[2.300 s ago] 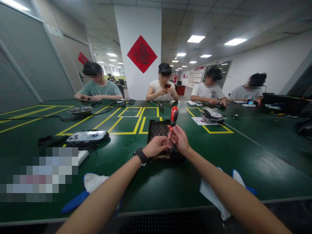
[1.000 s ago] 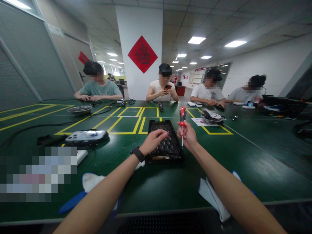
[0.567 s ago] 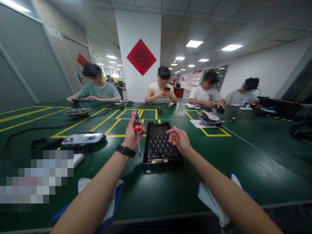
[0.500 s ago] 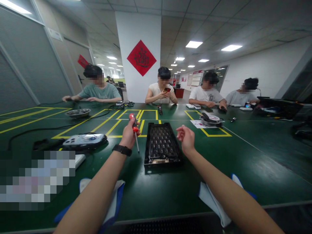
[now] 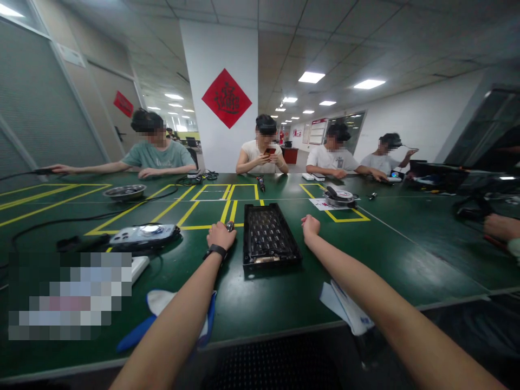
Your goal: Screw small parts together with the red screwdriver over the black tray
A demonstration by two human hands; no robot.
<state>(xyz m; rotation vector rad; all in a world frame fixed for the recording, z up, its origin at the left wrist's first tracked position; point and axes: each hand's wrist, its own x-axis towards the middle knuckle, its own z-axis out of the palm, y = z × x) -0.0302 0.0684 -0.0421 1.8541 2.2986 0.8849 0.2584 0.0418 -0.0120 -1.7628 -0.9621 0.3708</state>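
On the green worktop (image 5: 260,309), a black tray (image 5: 289,238) lies between the hands, left hand (image 5: 220,236) closed around a screwdriver (image 5: 229,226), right hand (image 5: 311,226) loosely curled beside the tray.

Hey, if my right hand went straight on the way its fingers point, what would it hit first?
Probably the right side of the black tray, just left of your right hand. Height and depth are unclear from this view, so it might pass above the rim.
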